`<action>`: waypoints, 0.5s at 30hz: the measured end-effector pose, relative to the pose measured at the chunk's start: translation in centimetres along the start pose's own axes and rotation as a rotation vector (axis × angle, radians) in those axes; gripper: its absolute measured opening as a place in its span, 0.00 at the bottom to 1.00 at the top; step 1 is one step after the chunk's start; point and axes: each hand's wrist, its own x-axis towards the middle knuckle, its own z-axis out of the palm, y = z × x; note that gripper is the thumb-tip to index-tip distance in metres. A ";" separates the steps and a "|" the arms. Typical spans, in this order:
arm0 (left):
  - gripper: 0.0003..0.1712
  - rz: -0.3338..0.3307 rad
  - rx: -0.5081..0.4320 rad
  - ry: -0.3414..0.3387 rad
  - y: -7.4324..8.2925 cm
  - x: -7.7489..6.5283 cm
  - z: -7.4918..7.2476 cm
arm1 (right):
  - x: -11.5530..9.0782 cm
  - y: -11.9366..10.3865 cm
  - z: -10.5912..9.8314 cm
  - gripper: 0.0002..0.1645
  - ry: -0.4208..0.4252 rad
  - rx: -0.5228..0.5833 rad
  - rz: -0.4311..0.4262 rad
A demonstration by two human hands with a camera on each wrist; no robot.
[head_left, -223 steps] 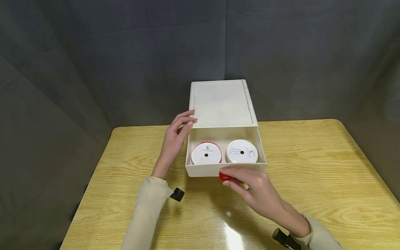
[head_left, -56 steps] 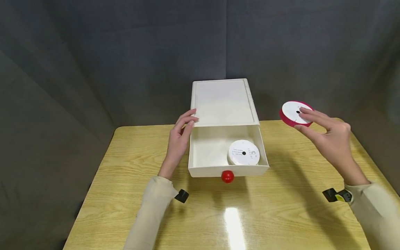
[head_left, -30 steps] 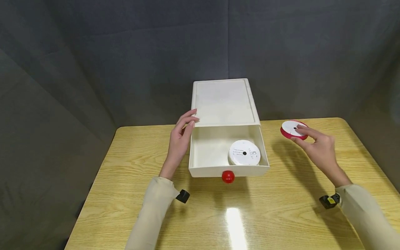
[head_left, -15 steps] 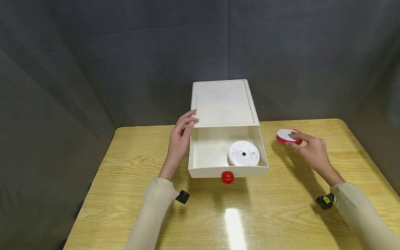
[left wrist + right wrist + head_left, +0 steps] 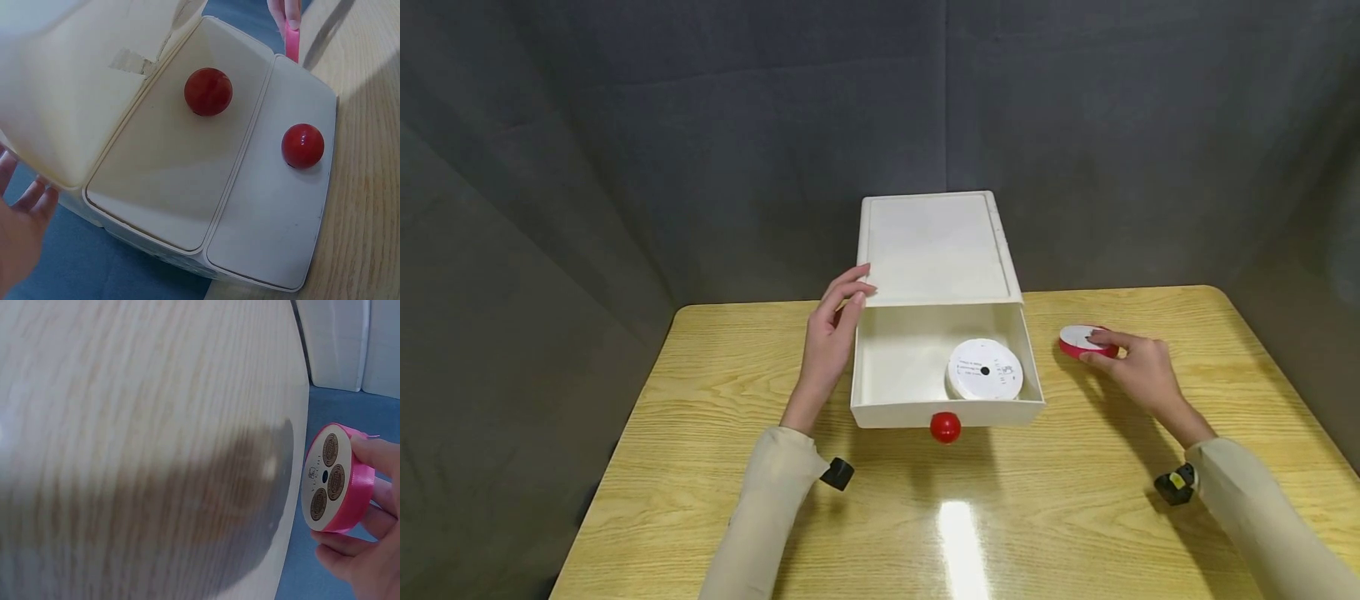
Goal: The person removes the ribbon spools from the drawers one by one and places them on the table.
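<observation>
My right hand (image 5: 1138,367) pinches a spool of pinkish-red ribbon (image 5: 1075,337) between thumb and fingers, right of the white drawer cabinet (image 5: 936,246). In the right wrist view the ribbon spool (image 5: 325,478) shows a label face with a small centre hole, and its shadow falls on the table. My left hand (image 5: 831,333) rests with its fingertips at the cabinet's left top edge. The top drawer (image 5: 895,414) is pulled out, with a red ball knob (image 5: 945,427) on its front. One white-faced spool (image 5: 977,358) lies in the drawer's right half.
Below the pulled-out drawer, the left wrist view shows two closed drawer fronts, each with a red knob (image 5: 208,92). The wooden table (image 5: 700,467) reaches back to a dark grey curtain (image 5: 760,150). The cabinet stands at the table's far edge.
My right hand has let go of the red knob, taken the ribbon spool from the drawer's left half and carried it right. Lately it has lowered toward the table. My left hand keeps its place.
</observation>
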 end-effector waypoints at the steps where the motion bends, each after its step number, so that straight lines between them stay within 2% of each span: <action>1: 0.14 0.000 0.001 0.000 0.0 0.0 0.0 | 0.0 0.0 0.1 0.19 -0.008 0.004 0.001; 15: 0.15 0.007 0.009 -0.015 -0.1 -0.1 0.0 | -0.2 0.4 0.2 0.19 -0.074 0.000 0.009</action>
